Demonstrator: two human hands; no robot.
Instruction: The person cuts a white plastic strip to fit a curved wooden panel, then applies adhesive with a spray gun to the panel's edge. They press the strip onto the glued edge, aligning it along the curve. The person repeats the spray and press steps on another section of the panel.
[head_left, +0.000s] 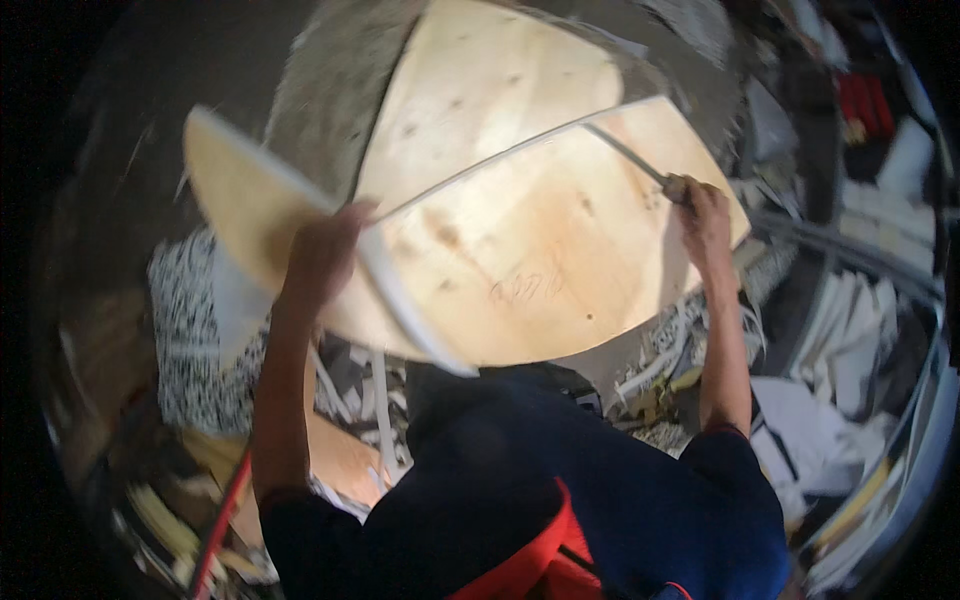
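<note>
My left hand (325,255) is closed on the edge of a curved plywood panel (232,190), along which a white strip (405,300) runs. Beside it, in front of me, lies a broad plywood panel (520,260) with knots and faint pencil marks on its face. Fingers of my right hand (705,215) are wrapped round the handle end of a tool with a long thin shaft (630,155); its exact kind does not show. The shaft's tip touches or hovers over the panel's far edge. Farther off rests another plywood panel (490,75), partly covered.
A black-and-white speckled foam block (205,340) stands at the left. White and grey foam offcuts (850,330) are heaped on the right, near a metal bar (850,250). Lower left are a red bar (220,525) and more scraps. A red item (863,105) lies far right.
</note>
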